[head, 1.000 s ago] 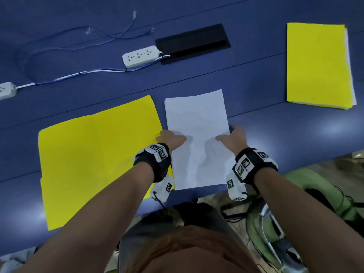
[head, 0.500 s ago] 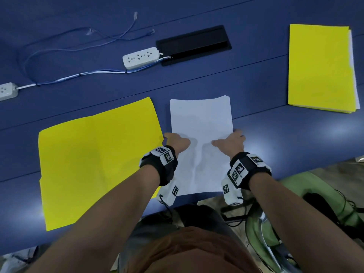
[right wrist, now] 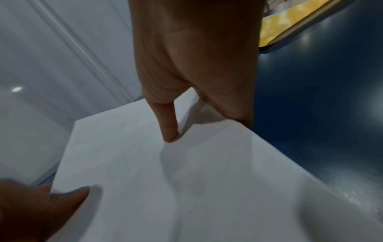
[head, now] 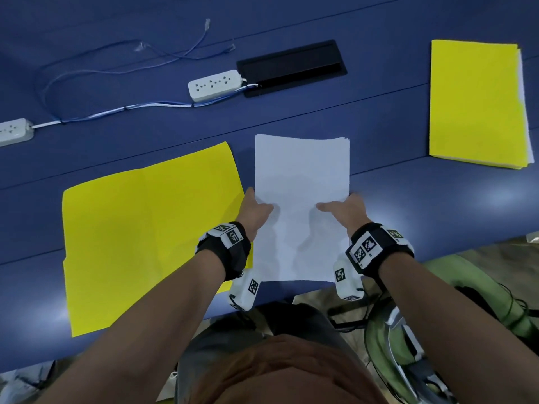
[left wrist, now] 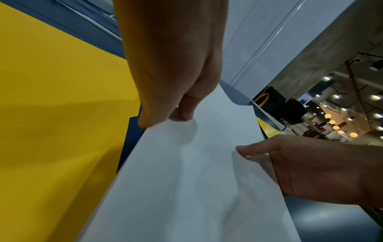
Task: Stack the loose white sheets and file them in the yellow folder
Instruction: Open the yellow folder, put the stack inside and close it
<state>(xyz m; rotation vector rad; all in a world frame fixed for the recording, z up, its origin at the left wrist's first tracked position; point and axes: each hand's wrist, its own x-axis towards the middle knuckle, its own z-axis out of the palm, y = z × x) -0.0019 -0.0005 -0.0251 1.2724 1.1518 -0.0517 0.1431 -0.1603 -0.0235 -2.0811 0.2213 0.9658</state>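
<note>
The white sheets (head: pixel 302 182) are being pinched at both sides by the left hand (head: pixel 254 209) and right hand (head: pixel 347 209), just beside the open yellow folder (head: pixel 145 228); loose pages could be slipped crooked by a weak pinch

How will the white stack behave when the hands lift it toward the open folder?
The white sheets are thin and already ripple between the left hand and right hand, so they would probably sag. Their far edges look slightly fanned, so sheets may slide apart.
</note>
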